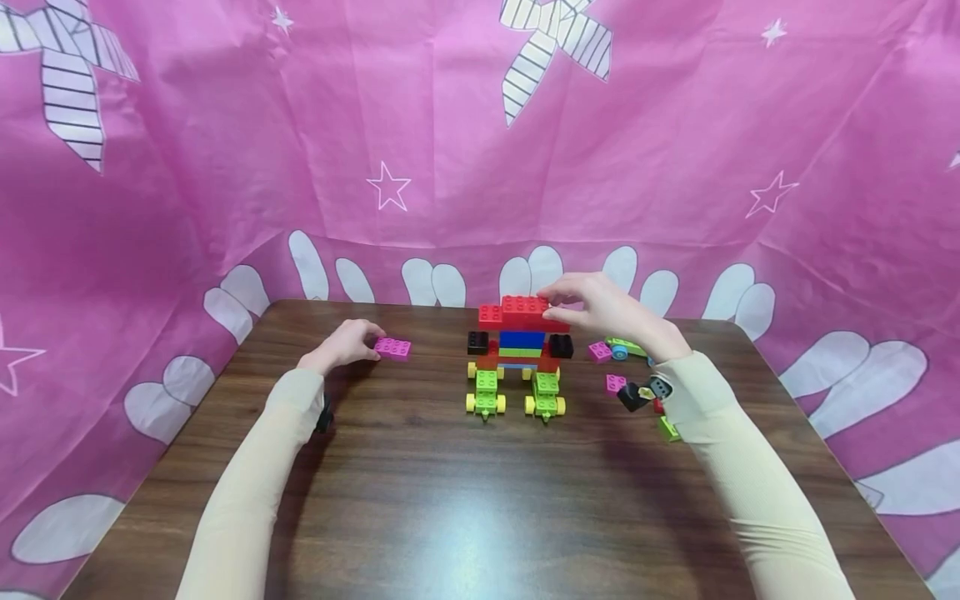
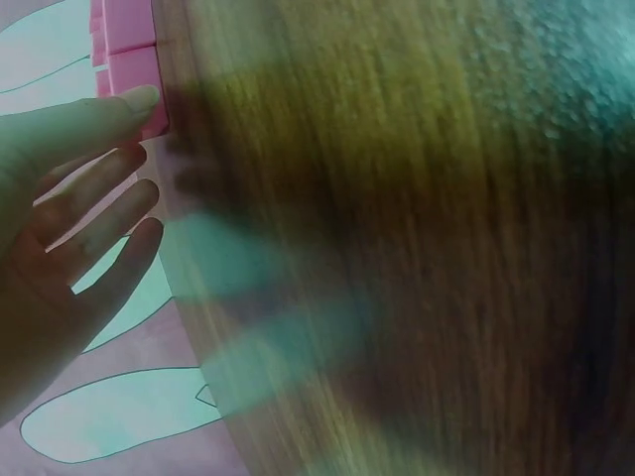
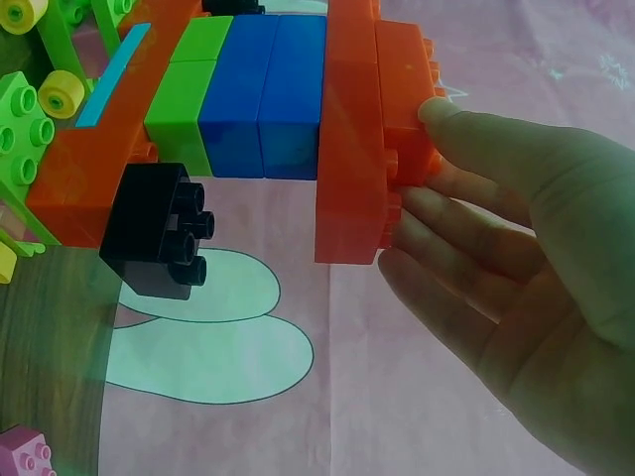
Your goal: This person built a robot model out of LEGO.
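Observation:
A built figure of toy bricks stands on the table: blue bricks (image 1: 522, 340) and a green layer in the middle, black bricks (image 3: 149, 228) at both sides, two green wheeled bases (image 1: 486, 396) below. My right hand (image 1: 600, 308) is at its top, pinching the upper red brick (image 3: 405, 89) with the thumb in front and fingers behind. On the left, my left hand (image 1: 347, 345) pinches the near end of a pink brick (image 1: 393, 347), which lies on the table. The left wrist view shows the thumb on that pink brick (image 2: 134, 55), the other fingers spread apart.
Loose pink bricks (image 1: 600, 352) lie right of the figure, beside a green piece with blue wheels (image 1: 628, 348). A green brick (image 1: 669, 429) is partly hidden under the right wrist. Pink printed cloth (image 1: 450, 167) hangs behind and beside the wooden table (image 1: 420, 483).

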### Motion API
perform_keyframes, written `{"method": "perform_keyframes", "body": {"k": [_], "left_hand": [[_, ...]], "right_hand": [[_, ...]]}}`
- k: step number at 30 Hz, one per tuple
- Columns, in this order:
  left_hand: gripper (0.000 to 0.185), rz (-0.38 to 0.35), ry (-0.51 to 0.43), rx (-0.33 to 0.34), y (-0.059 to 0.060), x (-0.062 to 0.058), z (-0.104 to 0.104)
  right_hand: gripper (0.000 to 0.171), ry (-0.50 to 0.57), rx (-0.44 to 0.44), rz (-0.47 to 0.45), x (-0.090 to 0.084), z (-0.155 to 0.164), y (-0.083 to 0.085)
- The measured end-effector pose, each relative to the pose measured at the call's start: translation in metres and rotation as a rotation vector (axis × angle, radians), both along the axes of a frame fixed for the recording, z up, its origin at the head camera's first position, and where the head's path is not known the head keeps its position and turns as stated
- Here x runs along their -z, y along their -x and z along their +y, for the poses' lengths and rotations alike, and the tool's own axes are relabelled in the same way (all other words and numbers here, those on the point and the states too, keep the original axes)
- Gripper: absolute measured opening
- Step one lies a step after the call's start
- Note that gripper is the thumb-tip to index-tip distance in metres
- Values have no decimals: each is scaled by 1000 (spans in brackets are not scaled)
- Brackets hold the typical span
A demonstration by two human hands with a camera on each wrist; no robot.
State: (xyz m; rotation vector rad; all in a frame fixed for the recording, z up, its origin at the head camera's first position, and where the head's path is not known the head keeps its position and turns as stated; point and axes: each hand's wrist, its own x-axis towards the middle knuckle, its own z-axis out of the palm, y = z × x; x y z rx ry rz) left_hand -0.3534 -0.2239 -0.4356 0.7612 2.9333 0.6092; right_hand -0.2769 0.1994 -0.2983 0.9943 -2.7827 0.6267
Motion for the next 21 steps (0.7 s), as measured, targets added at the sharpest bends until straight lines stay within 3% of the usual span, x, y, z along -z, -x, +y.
{"method": "perform_keyframes", "body": {"k": [11,16,21], "left_hand": [[33,16,-32,-14,0,0,-9],[34,25,-73,-18,1,-10,-11],[32,27,-125,-5,-2,-30,-4]], "right_hand": [[35,-7,-3,4,1,0,-1],[36,-5,-6,11,1,1,-1],[36,-9,-2,13,0,2,-1]]}}
